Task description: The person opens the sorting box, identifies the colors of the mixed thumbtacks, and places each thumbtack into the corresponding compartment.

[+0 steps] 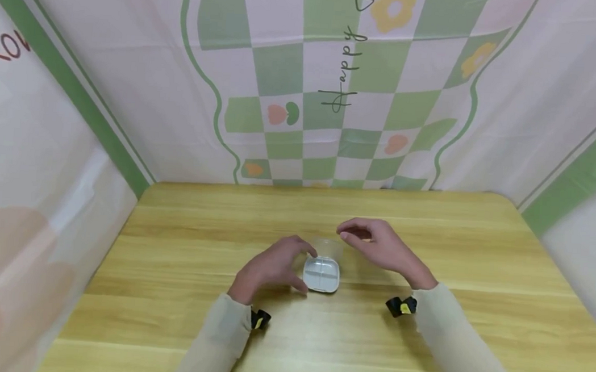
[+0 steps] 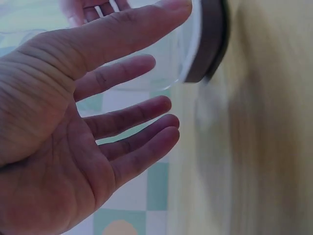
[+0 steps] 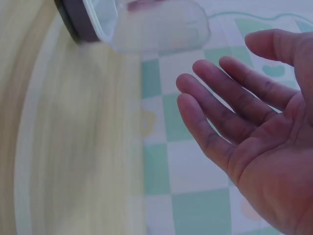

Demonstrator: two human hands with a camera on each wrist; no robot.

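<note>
A small white pill box with several compartments stands on the table, its clear lid raised at the far side. Around the box's left side curves my left hand, thumb near the front corner and a fingertip near the hinge side. In the left wrist view the thumb reaches the box's dark outer edge; whether it touches I cannot tell. My right hand hovers to the right of the lid, apart from it. In the right wrist view its fingers are loosely extended with nothing in them.
The wood-grain table extends on all sides of the box. Behind it hangs a green-and-white checked cloth, and more printed cloth borders the left side. Both wrists carry small black devices.
</note>
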